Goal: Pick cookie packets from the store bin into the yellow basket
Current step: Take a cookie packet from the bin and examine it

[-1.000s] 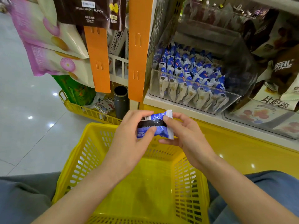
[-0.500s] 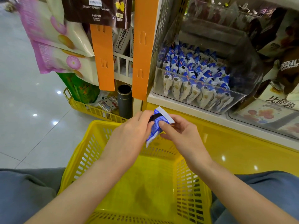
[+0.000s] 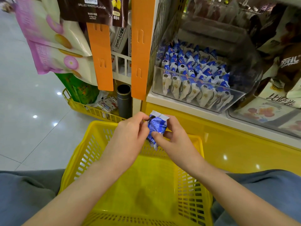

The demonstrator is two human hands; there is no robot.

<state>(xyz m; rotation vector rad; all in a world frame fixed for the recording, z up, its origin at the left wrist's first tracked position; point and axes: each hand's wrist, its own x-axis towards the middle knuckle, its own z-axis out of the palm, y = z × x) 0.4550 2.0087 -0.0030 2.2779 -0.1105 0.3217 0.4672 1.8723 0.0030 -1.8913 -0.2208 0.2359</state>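
Observation:
A blue and white cookie packet (image 3: 156, 128) stands almost upright between my two hands, above the far rim of the yellow basket (image 3: 91, 144). My left hand (image 3: 130, 136) pinches its upper left edge. My right hand (image 3: 172, 137) grips its right side, thumb pressed on the lower front. The basket rests on my lap and nothing lies on its floor. The clear store bin (image 3: 192, 95) on the shelf ahead holds several rows of the same packets (image 3: 192, 74).
Two orange strips (image 3: 140, 46) hang on the shelf post left of the bin. Snack bags (image 3: 53, 46) hang at upper left over a second yellow basket (image 3: 78, 106) holding a dark cylinder (image 3: 124, 100). Another clear bin (image 3: 267, 115) sits at right. Tiled floor lies to the left.
The packet has turned from lying flat across my hands to nearly upright. Both hands have kept hold of it and have stayed above the basket's far rim.

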